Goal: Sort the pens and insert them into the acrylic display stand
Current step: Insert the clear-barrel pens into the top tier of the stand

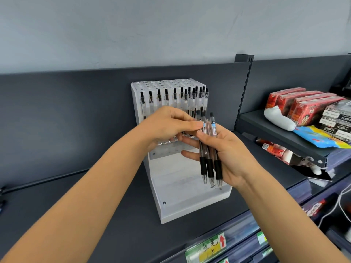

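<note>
A bundle of pens [209,164], three with black grips and tips pointing downward, was held in the curled fingers of the right hand [229,154], in front of the acrylic display stand [190,203]. The upper end of one pen was pinched between thumb and forefinger of the left hand [167,126]. Inserted pens [174,97] were seen upright in the stand's top. The stand was set on a dark shelf [85,196]; red cartons [296,104] were stacked to the right.
</note>
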`<control>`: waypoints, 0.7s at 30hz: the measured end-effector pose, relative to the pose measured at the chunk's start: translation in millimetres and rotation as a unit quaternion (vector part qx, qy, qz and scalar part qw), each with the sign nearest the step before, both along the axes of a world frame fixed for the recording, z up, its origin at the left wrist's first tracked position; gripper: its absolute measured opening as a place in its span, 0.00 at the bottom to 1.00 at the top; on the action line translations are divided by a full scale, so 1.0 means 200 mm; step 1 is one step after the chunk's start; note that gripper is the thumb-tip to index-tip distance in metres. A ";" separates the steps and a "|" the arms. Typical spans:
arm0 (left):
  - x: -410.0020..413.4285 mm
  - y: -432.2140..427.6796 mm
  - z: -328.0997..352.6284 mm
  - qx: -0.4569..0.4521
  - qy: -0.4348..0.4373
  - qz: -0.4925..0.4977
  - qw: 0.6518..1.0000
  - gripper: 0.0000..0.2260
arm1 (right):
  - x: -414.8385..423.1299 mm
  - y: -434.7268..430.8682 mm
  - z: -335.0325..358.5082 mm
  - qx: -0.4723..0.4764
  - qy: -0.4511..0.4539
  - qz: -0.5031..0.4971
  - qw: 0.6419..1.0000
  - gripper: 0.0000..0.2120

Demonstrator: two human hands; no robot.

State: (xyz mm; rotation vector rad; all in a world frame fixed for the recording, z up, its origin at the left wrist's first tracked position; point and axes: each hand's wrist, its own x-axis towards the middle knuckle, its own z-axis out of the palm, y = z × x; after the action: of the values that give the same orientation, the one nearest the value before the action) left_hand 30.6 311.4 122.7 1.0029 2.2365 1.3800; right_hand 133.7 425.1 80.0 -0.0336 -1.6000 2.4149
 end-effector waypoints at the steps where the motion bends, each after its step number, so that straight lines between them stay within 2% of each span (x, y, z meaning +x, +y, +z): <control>1: 0.00 -0.01 0.01 0.002 0.000 -0.001 1.000 0.07 | 0.00 0.00 0.00 0.007 0.005 0.006 1.000 0.13; 4: 0.02 -0.04 0.03 0.081 0.040 0.042 0.995 0.05 | -0.01 0.01 0.00 0.027 0.014 -0.042 0.999 0.12; 6: 0.00 -0.06 0.08 0.176 0.105 0.120 0.971 0.04 | -0.02 0.04 -0.01 0.025 -0.001 -0.127 0.992 0.11; 8: -0.04 -0.08 0.11 0.268 0.123 0.178 0.939 0.06 | -0.02 0.07 -0.03 0.018 -0.017 -0.187 0.982 0.10; 9: -0.06 -0.08 0.12 0.283 0.127 0.190 0.931 0.06 | -0.02 0.07 -0.03 0.023 -0.026 -0.205 0.978 0.11; 13: -0.09 -0.02 0.07 0.229 0.177 0.178 0.940 0.03 | -0.02 0.04 -0.06 0.055 -0.060 -0.223 0.971 0.10; 21: -0.10 0.03 0.13 0.258 0.183 0.168 0.934 0.06 | 0.00 0.01 -0.07 -0.010 -0.069 -0.183 0.981 0.11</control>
State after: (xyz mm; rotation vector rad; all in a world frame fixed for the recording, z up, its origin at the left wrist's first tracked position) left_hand 10.0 316.7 149.0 1.1501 2.4481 2.1721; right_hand 133.4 427.7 66.4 -0.4667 -1.4711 2.1810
